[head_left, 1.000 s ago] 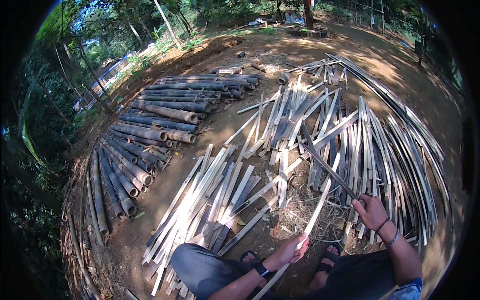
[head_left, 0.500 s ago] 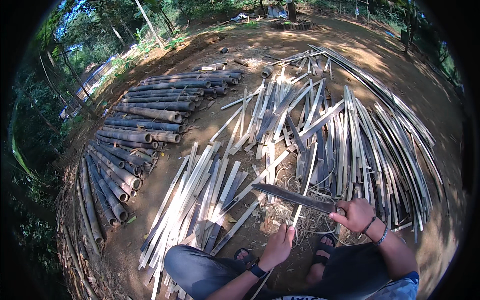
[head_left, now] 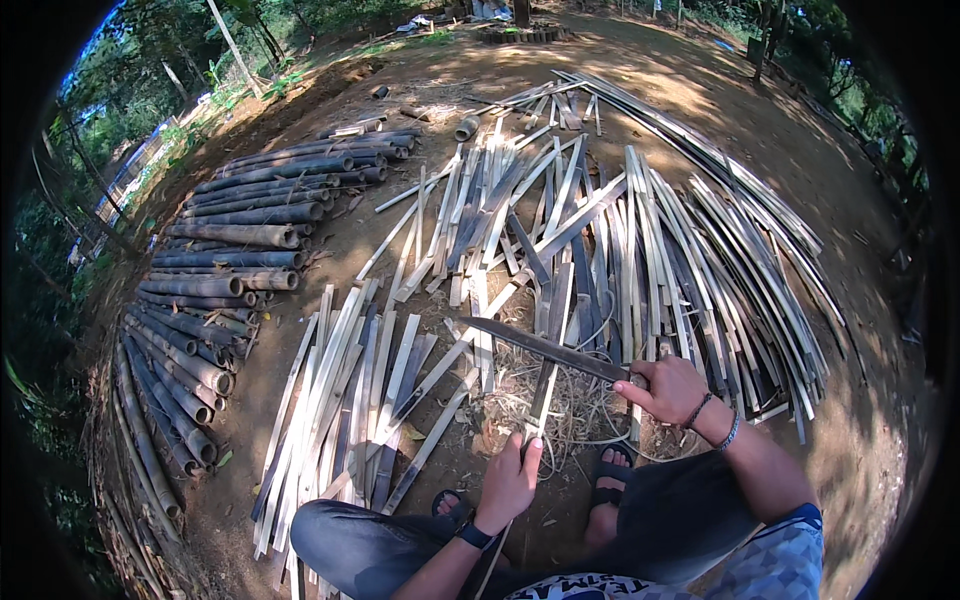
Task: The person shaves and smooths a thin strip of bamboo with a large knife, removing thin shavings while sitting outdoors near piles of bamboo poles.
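Observation:
My right hand (head_left: 668, 391) is closed round the handle of a machete (head_left: 550, 349), its long dark blade pointing left and slightly away. In my left hand (head_left: 508, 486) is a bamboo strip (head_left: 543, 395), pinched between thumb and fingers. The strip runs from near my lap, through that hand and away from me, its dark face partly showing. The blade crosses the strip above my left hand; whether they touch I cannot tell. Thin curled shavings (head_left: 590, 425) lie on the ground beneath.
Split bamboo strips lie in a near-left pile (head_left: 330, 400), a middle pile (head_left: 500, 200) and a right pile (head_left: 720, 290). Whole bamboo poles (head_left: 240, 235) are stacked at the left. My sandalled feet and bent knees are close below my hands. Trees stand beyond the dirt ground.
The whole scene has shifted left in the view. The bamboo strip has turned, from a narrow pale edge to a wider, darker face. Both hands keep their grips.

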The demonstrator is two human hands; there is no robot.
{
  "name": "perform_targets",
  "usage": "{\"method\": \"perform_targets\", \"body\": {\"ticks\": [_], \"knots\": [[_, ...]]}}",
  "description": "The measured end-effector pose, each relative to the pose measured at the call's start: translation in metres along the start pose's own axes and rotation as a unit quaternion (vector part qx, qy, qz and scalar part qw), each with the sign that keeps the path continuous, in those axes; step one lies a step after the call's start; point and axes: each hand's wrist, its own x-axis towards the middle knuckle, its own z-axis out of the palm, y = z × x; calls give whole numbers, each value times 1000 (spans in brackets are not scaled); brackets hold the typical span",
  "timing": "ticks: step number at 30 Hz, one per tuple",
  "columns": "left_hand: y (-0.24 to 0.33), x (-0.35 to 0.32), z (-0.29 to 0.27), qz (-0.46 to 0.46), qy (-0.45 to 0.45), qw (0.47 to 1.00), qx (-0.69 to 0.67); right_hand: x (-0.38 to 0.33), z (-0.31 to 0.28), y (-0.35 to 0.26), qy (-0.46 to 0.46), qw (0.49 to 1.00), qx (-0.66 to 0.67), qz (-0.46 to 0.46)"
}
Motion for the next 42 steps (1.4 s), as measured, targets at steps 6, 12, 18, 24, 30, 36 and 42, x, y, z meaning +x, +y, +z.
{"method": "perform_targets", "body": {"ticks": [6, 12, 18, 24, 30, 36, 42], "knots": [[12, -1, -9, -6, 9, 1000, -5, -7, 4, -14, -46, 998, 23, -34], [4, 1, -8, -10, 18, 1000, 13, -5, 5, -15, -57, 997, -8, -55], [8, 0, -8, -29, 13, 999, 1, -6, 4, -17, -52, 997, -5, -56], [8, 1, -8, -35, 7, 999, 5, -6, 5, -15, -52, 997, -9, -64], [8, 2, -7, -34, 7, 999, 2, -6, 5, -14, -53, 996, -12, -64], [7, 2, -7, -35, 10, 999, 2, -6, 3, -16, -59, 996, -16, -59], [5, 2, -7, -30, 12, 999, 11, -6, 4, -15, -53, 996, -12, -64]]}}
